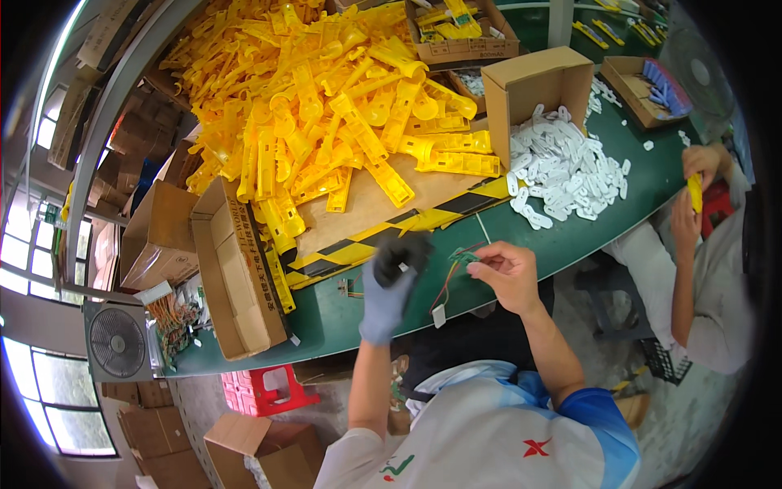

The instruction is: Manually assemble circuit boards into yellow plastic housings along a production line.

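My left hand (391, 277), in a grey glove with black fingertips, hovers over the green table (342, 314) with its fingers curled around a small dark part; what the part is cannot be made out. My bare right hand (509, 273) pinches a small green circuit board (464, 257) from which thin red and other coloured wires (446, 285) hang down to a small white connector (438, 316). Both hands are close together just in front of the yellow-and-black striped edge (391, 232) of a wooden board.
A big heap of yellow plastic parts (326, 106) covers the board. White plastic pieces (562, 171) spill from an open carton (538, 85). An empty carton (232, 277) lies at left beside wired boards (175, 318) and a fan (118, 342). Another person (700, 244) works at right.
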`<state>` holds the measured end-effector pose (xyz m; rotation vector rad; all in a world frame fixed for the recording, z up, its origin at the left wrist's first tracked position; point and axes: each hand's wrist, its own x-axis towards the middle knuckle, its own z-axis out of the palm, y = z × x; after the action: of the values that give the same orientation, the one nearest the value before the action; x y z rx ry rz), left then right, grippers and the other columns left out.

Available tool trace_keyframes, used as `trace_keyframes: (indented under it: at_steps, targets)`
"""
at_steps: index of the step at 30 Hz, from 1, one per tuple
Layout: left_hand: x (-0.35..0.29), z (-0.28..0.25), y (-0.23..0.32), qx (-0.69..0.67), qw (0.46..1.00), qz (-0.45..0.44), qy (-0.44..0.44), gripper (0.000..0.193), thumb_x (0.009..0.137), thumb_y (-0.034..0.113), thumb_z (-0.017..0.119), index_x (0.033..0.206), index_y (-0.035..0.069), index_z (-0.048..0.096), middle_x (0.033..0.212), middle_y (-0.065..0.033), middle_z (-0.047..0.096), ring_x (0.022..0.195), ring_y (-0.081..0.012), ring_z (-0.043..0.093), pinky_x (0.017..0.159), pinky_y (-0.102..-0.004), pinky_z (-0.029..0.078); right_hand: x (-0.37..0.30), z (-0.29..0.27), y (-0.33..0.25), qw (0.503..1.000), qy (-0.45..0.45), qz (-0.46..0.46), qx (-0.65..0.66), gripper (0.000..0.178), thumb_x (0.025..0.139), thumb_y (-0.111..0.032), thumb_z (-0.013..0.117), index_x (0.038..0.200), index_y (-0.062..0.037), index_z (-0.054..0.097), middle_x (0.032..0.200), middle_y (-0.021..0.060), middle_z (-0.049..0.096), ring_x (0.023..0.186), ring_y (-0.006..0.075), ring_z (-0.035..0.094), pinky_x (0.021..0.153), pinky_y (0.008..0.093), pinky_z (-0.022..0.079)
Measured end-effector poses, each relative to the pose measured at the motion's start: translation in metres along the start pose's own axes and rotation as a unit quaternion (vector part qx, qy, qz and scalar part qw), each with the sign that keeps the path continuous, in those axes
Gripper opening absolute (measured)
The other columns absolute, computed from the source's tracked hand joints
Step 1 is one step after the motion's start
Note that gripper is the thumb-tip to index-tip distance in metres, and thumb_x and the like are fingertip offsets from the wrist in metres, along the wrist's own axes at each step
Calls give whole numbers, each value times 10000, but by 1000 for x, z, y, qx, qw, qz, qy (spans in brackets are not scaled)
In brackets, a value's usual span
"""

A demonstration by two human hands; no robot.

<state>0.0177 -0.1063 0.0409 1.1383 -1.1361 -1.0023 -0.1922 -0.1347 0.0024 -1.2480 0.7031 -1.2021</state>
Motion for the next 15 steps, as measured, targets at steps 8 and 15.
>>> trace_keyframes:
  at_steps: [8, 15]
  targets:
    - [149, -13, -34, 637, 738, -154, 158, 724, 808, 587, 649, 1240, 12, 561, 1033, -201, 701, 1025, -360, 661, 879, -427, 509, -22, 0, 2, 991, 113, 22, 74, 273, 792, 87, 731, 1047, 55, 640, 785, 121, 687, 687, 140, 667, 631, 258, 556]
    - [120, -78, -78, 305, 918, -163, 193, 356, 758, 156, 787, 998, -39, 610, 964, -179, 697, 891, -271, 695, 742, -317, 539, -15, -19, 10, 995, 73, 22, 62, 236, 779, 93, 737, 998, 62, 655, 850, 117, 694, 766, 150, 676, 710, 265, 553]
